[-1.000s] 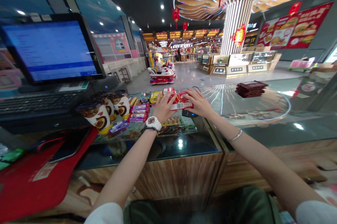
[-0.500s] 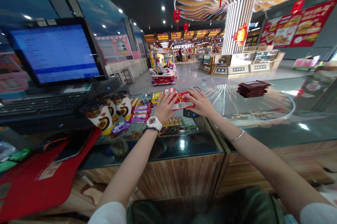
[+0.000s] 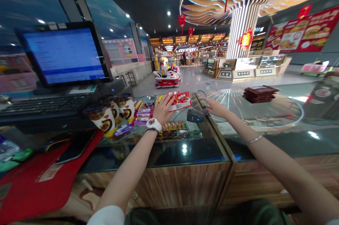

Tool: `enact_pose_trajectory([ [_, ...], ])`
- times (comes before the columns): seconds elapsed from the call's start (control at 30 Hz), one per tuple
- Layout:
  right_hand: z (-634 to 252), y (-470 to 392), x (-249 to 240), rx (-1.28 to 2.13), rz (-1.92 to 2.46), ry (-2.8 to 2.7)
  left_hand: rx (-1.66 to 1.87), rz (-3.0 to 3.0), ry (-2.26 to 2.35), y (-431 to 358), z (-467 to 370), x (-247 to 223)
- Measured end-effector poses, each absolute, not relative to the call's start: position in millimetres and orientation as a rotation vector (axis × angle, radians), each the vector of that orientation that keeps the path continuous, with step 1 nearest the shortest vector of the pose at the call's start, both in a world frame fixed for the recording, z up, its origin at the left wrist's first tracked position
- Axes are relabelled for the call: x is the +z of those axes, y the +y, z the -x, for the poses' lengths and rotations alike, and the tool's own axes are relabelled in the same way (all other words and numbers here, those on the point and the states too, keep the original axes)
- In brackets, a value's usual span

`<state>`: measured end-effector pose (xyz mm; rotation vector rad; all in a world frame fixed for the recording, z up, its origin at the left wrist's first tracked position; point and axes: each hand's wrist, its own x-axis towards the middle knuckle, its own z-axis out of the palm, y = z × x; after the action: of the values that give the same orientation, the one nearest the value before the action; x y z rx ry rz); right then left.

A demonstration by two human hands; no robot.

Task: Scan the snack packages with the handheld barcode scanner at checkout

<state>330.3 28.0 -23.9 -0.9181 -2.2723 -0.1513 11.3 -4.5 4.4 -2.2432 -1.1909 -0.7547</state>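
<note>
Left hand [image 3: 162,109] is gripping the red packet [image 3: 180,101] over the counter [image 3: 169,151], barcode up; right hand [image 3: 215,108] is reaching, fingers apart, by the scanner [image 3: 195,116]. Looks like scanning's next, so line them up.

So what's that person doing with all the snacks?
A person stands behind a glass shop counter. Their left hand holds up a red snack packet with its barcode showing. Their right hand reaches toward the dark barcode scanner lying on the glass, close beside it. More sweets and three snack cups sit on the left, next to a till screen.
</note>
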Motion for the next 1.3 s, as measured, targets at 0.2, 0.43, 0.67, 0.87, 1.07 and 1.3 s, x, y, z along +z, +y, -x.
enact_pose_trajectory([
  [0.2,-336.1,33.7,-44.6,0.132,0.876,-2.489,-0.711,2.283,-1.219,2.0,-7.3,0.2],
  [0.43,-330.0,28.7,-43.6,0.09,0.868,-2.528,-0.693,2.299,-1.238,2.7,-7.6,-1.6],
  [0.67,-339.4,26.9,-36.1,-0.051,0.841,-2.501,-0.684,2.308,-1.24,4.1,-7.9,-4.4],
  [0.87,-351.0,23.3,-19.9,-0.166,0.894,-2.337,-0.629,2.298,-1.254,10.5,-14.9,1.0],
  [1.07,-340.2,3.0,-4.4,-0.171,1.029,-2.346,-0.606,2.288,-1.176,21.4,-32.2,5.6],
  [1.3,-312.3,-26.8,9.2,-0.255,1.376,-2.429,-0.669,2.235,-1.232,21.4,-20.5,-5.8],
])
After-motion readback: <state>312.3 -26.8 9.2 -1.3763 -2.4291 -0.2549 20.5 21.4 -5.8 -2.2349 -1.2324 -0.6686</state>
